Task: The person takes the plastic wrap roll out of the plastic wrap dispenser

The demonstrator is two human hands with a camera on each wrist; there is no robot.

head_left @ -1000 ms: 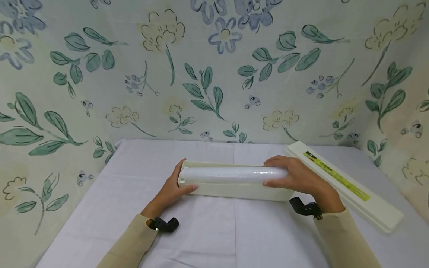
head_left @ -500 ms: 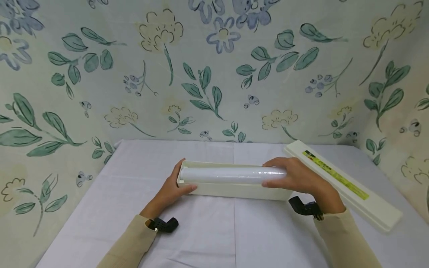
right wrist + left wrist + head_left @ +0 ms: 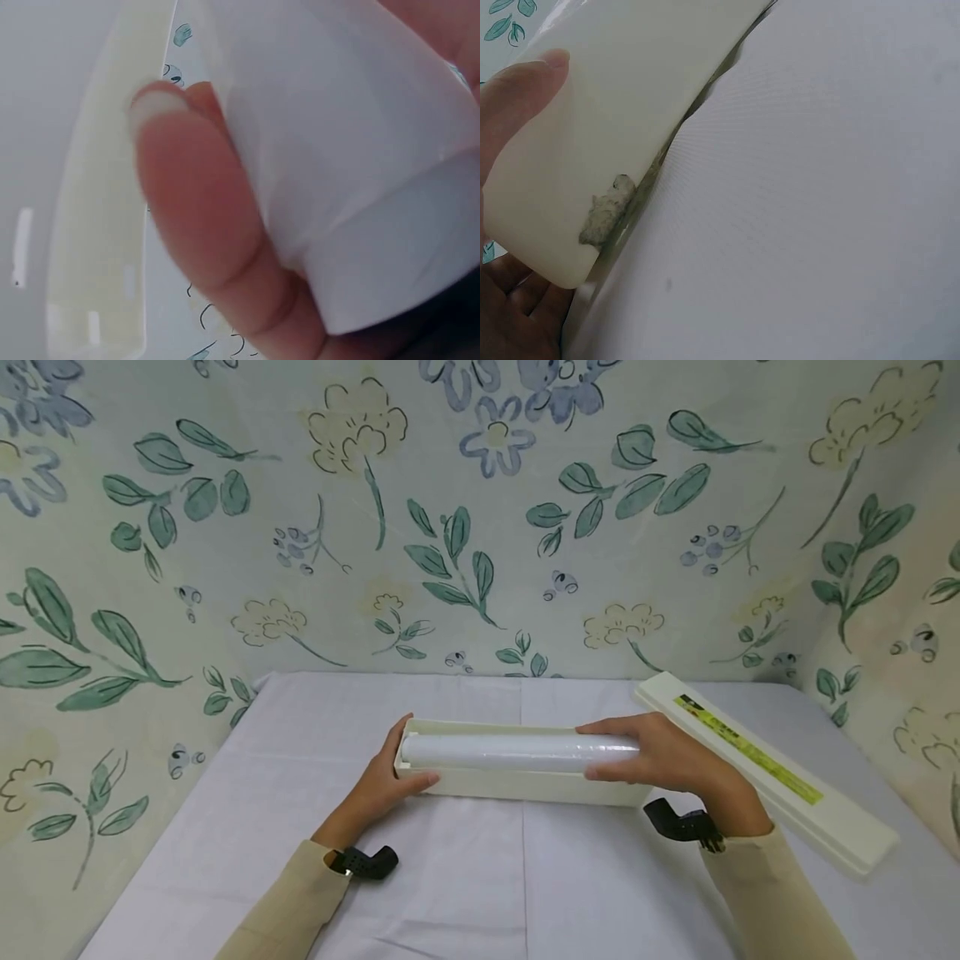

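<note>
We see an open cream box lying lengthwise from left to right on the white cloth, with a white, shiny-wrapped roll in it. The left hand grips the box's left end, its thumb on the near wall and its fingers round the end and far corner, presumably to steady the box at the side away from the other hand. The right hand grasps the roll near its right end from above, thumb on the near side and fingers on the far side; straddling it this way likely gives us a firm hold without squeezing the walls. The roll's left end sits down inside the box, while its right end appears to ride higher, probably because the right hand bears it up. In the left wrist view, a ragged greyish patch marks the box's lower edge. A long lid with a yellow-green label lies slantwise at right, beyond the right forearm, seemingly put there to leave the box's top free.
</note>
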